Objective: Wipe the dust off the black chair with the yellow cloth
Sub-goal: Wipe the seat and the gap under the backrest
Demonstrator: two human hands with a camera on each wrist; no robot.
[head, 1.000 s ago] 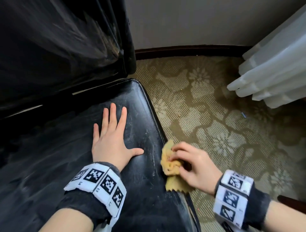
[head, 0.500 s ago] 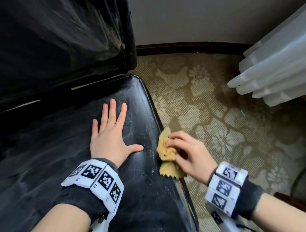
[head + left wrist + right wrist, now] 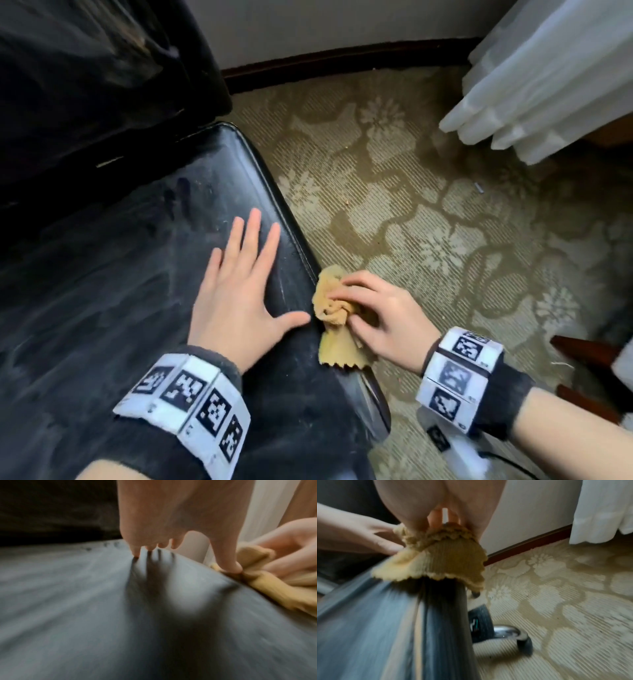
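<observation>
Since a moment ago, both hands have travelled together along the chair's right edge, away from the person and toward the backrest, the cloth going with them.

A yellow cloth (image 3: pixel 334 317), bunched at the top with its zigzag-cut hem hanging loose below, sits on the right-hand side edge of the black chair (image 3: pixel 144 274), draped over the seam where the seat top turns down to the side. The right hand (image 3: pixel 380 318) grips it, fingers curled over the bunched part and pressing it against that edge, which seems to be the strip being wiped. The wrist view shows the hem overhanging the side of the seat.

The left hand (image 3: pixel 239 291) lies flat on the seat with fingers straight and spread, holding nothing; its thumb reaches out until it meets the cloth. It looks placed there to steady the chair, which stands on castors, against the push of the wiping.

A grey film of dust and streaks covers much of the seat, with dark finger marks beyond the left hand, so much wiping appears to remain.

Around the chair lie a floral patterned carpet (image 3: pixel 428 222), a dark skirting board and a white curtain (image 3: pixel 548 78).
</observation>
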